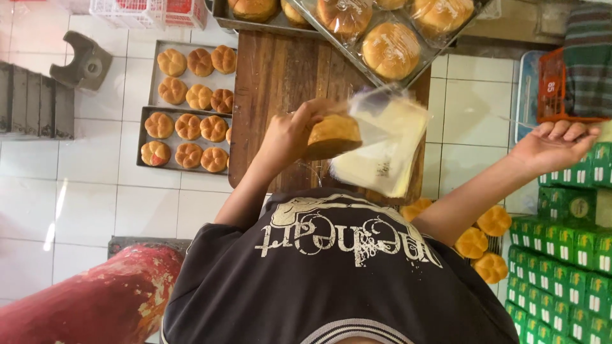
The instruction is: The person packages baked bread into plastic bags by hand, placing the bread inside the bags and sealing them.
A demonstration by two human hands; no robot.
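Gripping a round golden-brown bun (333,135) over the dark wooden surface (274,83), your left hand (290,135) pinches it at the mouth of the clear plastic bag stack (386,150), likely to slide it in. At three o'clock, your right hand (553,145) stretches with fingers spread toward the green boxes (564,245).
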